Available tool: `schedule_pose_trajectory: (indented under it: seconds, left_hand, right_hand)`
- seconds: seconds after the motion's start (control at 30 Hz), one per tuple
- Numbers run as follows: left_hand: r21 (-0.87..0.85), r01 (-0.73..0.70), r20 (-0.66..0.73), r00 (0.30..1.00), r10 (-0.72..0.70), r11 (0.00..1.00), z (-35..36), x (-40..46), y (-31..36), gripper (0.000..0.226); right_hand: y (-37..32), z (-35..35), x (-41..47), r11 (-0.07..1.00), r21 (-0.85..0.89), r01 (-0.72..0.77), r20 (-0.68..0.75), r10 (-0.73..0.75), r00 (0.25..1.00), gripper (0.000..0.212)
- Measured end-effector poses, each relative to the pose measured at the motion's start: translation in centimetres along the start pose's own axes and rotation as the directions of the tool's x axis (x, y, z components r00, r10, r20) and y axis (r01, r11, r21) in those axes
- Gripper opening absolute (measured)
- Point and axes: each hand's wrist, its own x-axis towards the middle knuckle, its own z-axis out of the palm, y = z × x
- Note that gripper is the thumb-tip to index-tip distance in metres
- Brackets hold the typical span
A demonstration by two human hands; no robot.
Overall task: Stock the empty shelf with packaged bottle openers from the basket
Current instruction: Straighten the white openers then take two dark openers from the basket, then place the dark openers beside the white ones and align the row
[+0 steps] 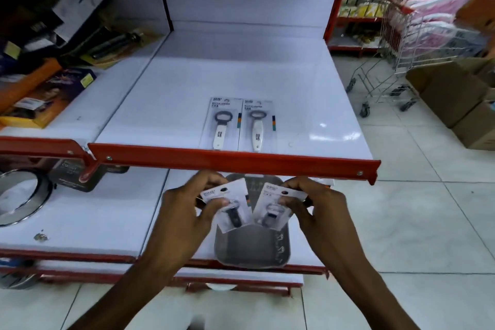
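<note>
Two packaged bottle openers lie side by side near the front of the white shelf (187,88): one on the left (221,123) and one on the right (257,124). Below the shelf's red front rail (233,159), a grey basket (251,252) rests on the lower shelf. My left hand (184,206) grips a packaged opener (227,202) by its top. My right hand (313,203) grips another packaged opener (273,209). Both packs are held just above the basket, their lower ends still inside it.
Boxed goods (45,96) crowd the neighbouring shelf at left. A round metal lid (18,195) sits on the lower left shelf. A shopping trolley (401,43) and cardboard boxes (460,99) stand on the tiled floor at right.
</note>
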Motion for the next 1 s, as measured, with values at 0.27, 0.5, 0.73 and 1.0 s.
schedule_pose_trajectory:
  seconds: [0.27,0.5,0.73,1.0]
  left_hand:
    - [-0.237,-0.223,-0.195,0.964,0.179,0.945,-6.5,4.3,8.7,0.036]
    - [-0.265,-0.305,-0.209,0.944,0.254,0.914,-5.3,14.7,11.0,0.035]
    - [-0.227,-0.156,-0.067,0.987,0.145,0.961,1.6,22.8,9.6,0.028]
    - [0.124,-0.221,0.009,0.975,0.221,0.967,4.9,24.2,8.1,0.051]
  right_hand:
    - [-8.1,-9.7,3.7,0.943,0.203,0.264,-0.231,-0.216,0.949,0.029]
    - [-7.5,-14.6,13.4,0.994,0.038,0.098,-0.295,-0.083,0.952,0.036]
    - [0.0,-12.8,21.5,0.995,-0.064,-0.077,0.025,0.079,0.997,0.041]
    - [4.4,-10.7,21.8,0.951,-0.307,-0.047,0.193,0.11,0.975,0.037]
